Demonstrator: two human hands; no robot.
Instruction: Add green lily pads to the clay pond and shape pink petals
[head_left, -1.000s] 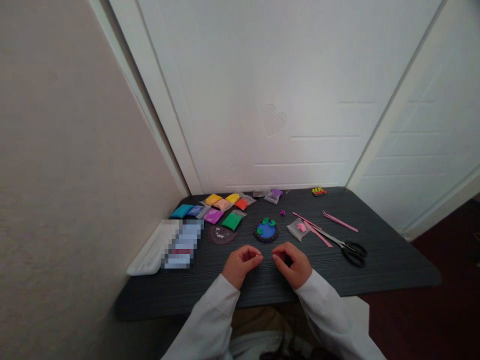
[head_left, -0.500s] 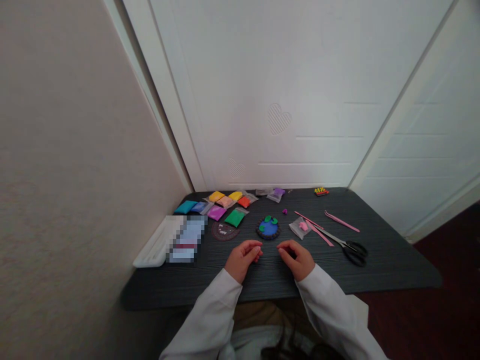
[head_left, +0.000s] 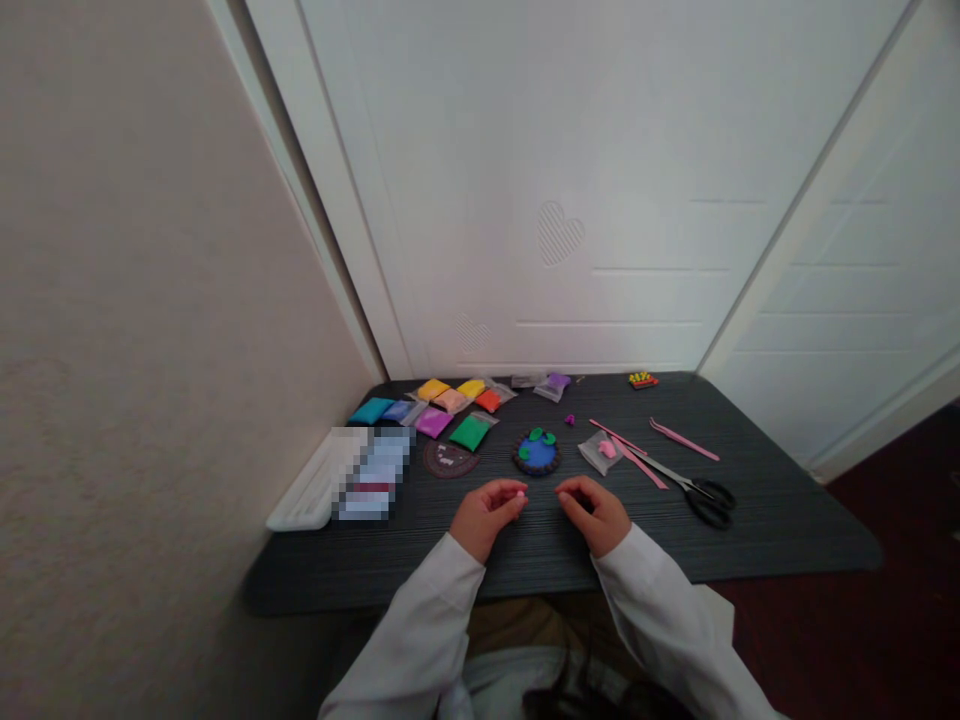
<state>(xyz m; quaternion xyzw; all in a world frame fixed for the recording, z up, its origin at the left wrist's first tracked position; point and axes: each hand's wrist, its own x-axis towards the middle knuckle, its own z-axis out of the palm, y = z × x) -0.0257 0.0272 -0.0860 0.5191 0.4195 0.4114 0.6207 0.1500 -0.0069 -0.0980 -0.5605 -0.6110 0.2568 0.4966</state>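
Observation:
Between the thumb and fingers of my left hand [head_left: 489, 517] is a small pink piece of clay [head_left: 520, 493]. My right hand [head_left: 598, 513] faces it a short gap away, fingers curled and thumb close to the index finger; anything held there is too small to make out. Just beyond both hands lies a round clay pond [head_left: 537, 455] with a blue middle, a dark bumpy rim and green leaf shapes. To its right, pink clay [head_left: 607, 450] sits on a clear bag [head_left: 592, 459].
Black-handled scissors [head_left: 709, 499], pink strips [head_left: 646, 470] and pink tweezers [head_left: 684, 440] lie to the right. Green clay [head_left: 470, 432] and several other coloured packets stand back left. A brown disc [head_left: 451, 460] and a white tray [head_left: 311, 490] are on the left. A purple bit [head_left: 569, 420] lies behind.
The pink piece in my left fingertips now shows, where it was hardly visible before. Both hands keep nearly the same place, with slight finger movement. The view has shifted very slightly.

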